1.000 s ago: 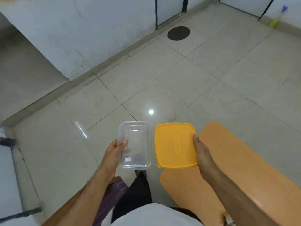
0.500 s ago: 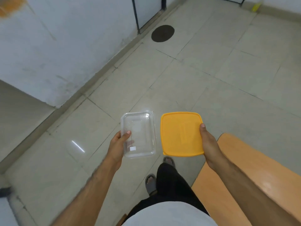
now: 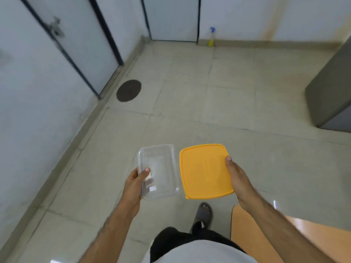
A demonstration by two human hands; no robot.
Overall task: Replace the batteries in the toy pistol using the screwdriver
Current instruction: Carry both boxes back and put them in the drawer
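Observation:
My left hand [image 3: 133, 184] grips the left rim of a clear plastic container [image 3: 161, 168], thumb over the edge; the container looks empty apart from a small white label. My right hand [image 3: 237, 177] holds an orange lid [image 3: 203, 171] by its right edge, thumb on top. Both are carried side by side at waist height above the tiled floor. No toy pistol, screwdriver or batteries are in view.
A wooden table corner [image 3: 245, 224] sits at lower right. My sandalled foot [image 3: 203, 211] steps on the tiles. A round dark drain cover [image 3: 128, 90] lies near the left wall and doors. A grey cabinet [image 3: 330, 92] stands at right; a spray bottle [image 3: 211, 37] by the far wall.
The view has swung right and lifted as I walk; the doors and far wall came into sight and the table slid to the lower right. Both hands keep the same hold.

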